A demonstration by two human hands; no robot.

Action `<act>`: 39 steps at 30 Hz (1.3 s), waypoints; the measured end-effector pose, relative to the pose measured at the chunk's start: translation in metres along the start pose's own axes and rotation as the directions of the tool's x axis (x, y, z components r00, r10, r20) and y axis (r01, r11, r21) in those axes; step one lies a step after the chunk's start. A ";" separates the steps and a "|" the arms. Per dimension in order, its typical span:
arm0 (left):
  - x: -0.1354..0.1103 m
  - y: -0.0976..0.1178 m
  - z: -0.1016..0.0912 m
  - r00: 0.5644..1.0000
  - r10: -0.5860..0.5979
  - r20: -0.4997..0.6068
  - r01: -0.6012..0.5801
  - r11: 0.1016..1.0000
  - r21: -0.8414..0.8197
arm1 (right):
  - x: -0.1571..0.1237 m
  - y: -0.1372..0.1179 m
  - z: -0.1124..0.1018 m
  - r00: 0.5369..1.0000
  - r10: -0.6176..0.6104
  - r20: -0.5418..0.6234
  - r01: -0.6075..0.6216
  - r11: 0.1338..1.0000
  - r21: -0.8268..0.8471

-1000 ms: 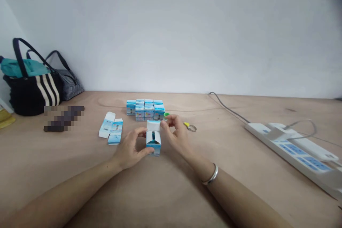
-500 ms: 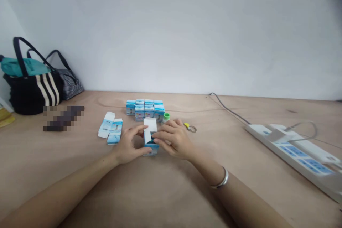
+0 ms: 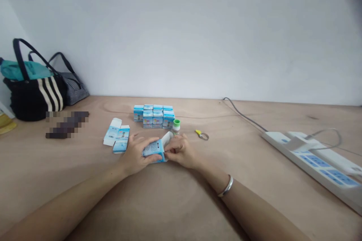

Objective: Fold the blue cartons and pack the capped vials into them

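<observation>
A small blue-and-white carton (image 3: pixel 153 149) lies tilted on its side between my hands, with its white end flap (image 3: pixel 167 138) standing open. My left hand (image 3: pixel 135 154) grips the carton's body from the near side. My right hand (image 3: pixel 180 151) pinches its open end, hiding that end. Just beyond my right hand stands a small bottle with a green cap (image 3: pixel 176 125). Farther back is a block of similar cartons (image 3: pixel 154 116), stacked upright. Two flattened cartons (image 3: pixel 121 140) lie to the left of my left hand.
A small yellow-and-metal clip with a ring (image 3: pixel 201 134) lies right of the bottle. A white power strip (image 3: pixel 311 162) and its cable lie at the right. Bags (image 3: pixel 34 98) stand at the far left, with a pixelated dark object (image 3: pixel 67 125) in front.
The carton has tipped from upright onto its side, and both hands have closed on it. The green-capped bottle, earlier hidden in part behind my right hand, now shows fully.
</observation>
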State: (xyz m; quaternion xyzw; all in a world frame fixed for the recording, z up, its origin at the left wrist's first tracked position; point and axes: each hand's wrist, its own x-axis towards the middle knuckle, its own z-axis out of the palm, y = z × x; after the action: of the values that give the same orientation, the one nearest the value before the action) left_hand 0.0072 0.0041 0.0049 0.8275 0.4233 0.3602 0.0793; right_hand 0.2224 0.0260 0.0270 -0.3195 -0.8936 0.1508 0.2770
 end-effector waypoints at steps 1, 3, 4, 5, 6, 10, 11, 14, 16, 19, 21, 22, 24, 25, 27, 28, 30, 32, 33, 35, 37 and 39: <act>0.000 0.000 0.000 1.000 0.010 -0.004 -0.010 1.000 0.011 | -0.001 0.002 -0.005 0.999 0.011 0.031 -0.012 1.000 0.028; -0.001 0.000 0.001 0.999 0.035 -0.016 -0.034 0.999 0.034 | -0.003 0.007 -0.015 0.996 0.060 0.059 -0.066 0.994 0.093; -0.001 0.000 0.001 0.999 0.044 -0.023 -0.043 0.998 0.045 | -0.005 0.011 -0.020 0.994 0.102 0.049 -0.108 0.987 0.122; -0.002 -0.001 0.001 0.998 0.050 -0.029 -0.048 0.997 0.056 | -0.007 0.015 -0.025 0.988 0.150 0.030 -0.153 0.977 0.146; -0.002 -0.001 0.002 0.998 0.052 -0.036 -0.050 0.997 0.066 | -0.009 0.020 -0.030 0.980 0.197 0.008 -0.196 0.966 0.167; -0.003 -0.006 0.001 0.996 0.085 -0.037 -0.081 0.991 0.111 | -0.014 0.040 -0.051 0.953 0.291 -0.082 -0.264 0.933 0.246; -0.003 -0.007 0.001 0.994 0.108 -0.030 -0.103 0.987 0.122 | -0.014 0.043 -0.056 0.942 0.307 -0.134 -0.265 0.929 0.259; -0.003 -0.009 0.002 0.980 0.199 -0.031 -0.191 0.968 0.165 | -0.015 0.052 -0.068 0.865 0.352 -0.357 -0.288 0.932 0.219; -0.003 -0.010 0.003 0.967 0.251 -0.054 -0.234 0.948 0.213 | -0.015 0.055 -0.070 0.811 0.326 -0.485 -0.312 0.944 0.112; -0.003 -0.010 0.004 0.950 0.306 -0.061 -0.278 0.919 0.281 | -0.015 0.057 -0.064 0.826 0.218 -0.519 -0.310 0.946 -0.095; -0.003 -0.008 0.003 0.941 0.336 -0.050 -0.308 0.906 0.290 | -0.013 0.057 -0.056 0.865 0.177 -0.470 -0.297 0.935 -0.194; -0.003 -0.007 0.003 0.938 0.345 -0.047 -0.319 0.905 0.282 | -0.012 0.057 -0.052 0.878 0.173 -0.446 -0.297 0.928 -0.225; -0.004 -0.003 0.000 0.936 0.350 -0.045 -0.328 0.910 0.254 | -0.011 0.055 -0.047 0.882 0.196 -0.428 -0.328 0.908 -0.260; -0.004 -0.002 -0.001 0.937 0.347 -0.042 -0.328 0.914 0.237 | -0.010 0.053 -0.046 0.872 0.221 -0.436 -0.361 0.893 -0.268; -0.006 0.000 -0.004 0.940 0.340 -0.024 -0.329 0.922 0.206 | -0.010 0.047 -0.048 0.835 0.291 -0.468 -0.451 0.847 -0.280; -0.006 0.001 -0.004 0.941 0.339 -0.012 -0.331 0.924 0.191 | -0.010 0.043 -0.050 0.820 0.329 -0.468 -0.495 0.818 -0.293; -0.007 0.000 -0.005 0.938 0.346 0.006 -0.343 0.926 0.162 | -0.011 0.033 -0.054 0.840 0.399 -0.367 -0.522 0.779 -0.347; -0.007 -0.002 -0.005 0.932 0.363 0.004 -0.360 0.923 0.131 | -0.011 0.022 -0.055 0.886 0.441 -0.146 -0.460 0.786 -0.414; -0.007 -0.001 -0.005 0.933 0.361 -0.004 -0.358 0.926 0.116 | -0.012 0.017 -0.054 0.893 0.448 -0.034 -0.416 0.797 -0.438; -0.007 0.001 -0.007 0.953 0.303 -0.013 -0.301 0.950 0.084 | -0.012 0.011 -0.050 0.876 0.469 0.112 -0.371 0.803 -0.467; -0.008 0.005 -0.010 0.980 0.198 0.003 -0.198 0.979 0.052 | -0.011 0.008 -0.048 0.829 0.528 0.185 -0.397 0.787 -0.472; -0.009 0.008 -0.012 0.994 0.103 0.037 -0.104 0.994 0.021 | -0.011 0.008 -0.049 0.761 0.603 0.240 -0.461 0.763 -0.454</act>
State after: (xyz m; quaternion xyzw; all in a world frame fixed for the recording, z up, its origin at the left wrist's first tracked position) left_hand 0.0008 -0.0101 0.0128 0.8554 0.3825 0.3441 0.0589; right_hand 0.2624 0.0292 0.0580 -0.5754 -0.8100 0.1120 -0.0180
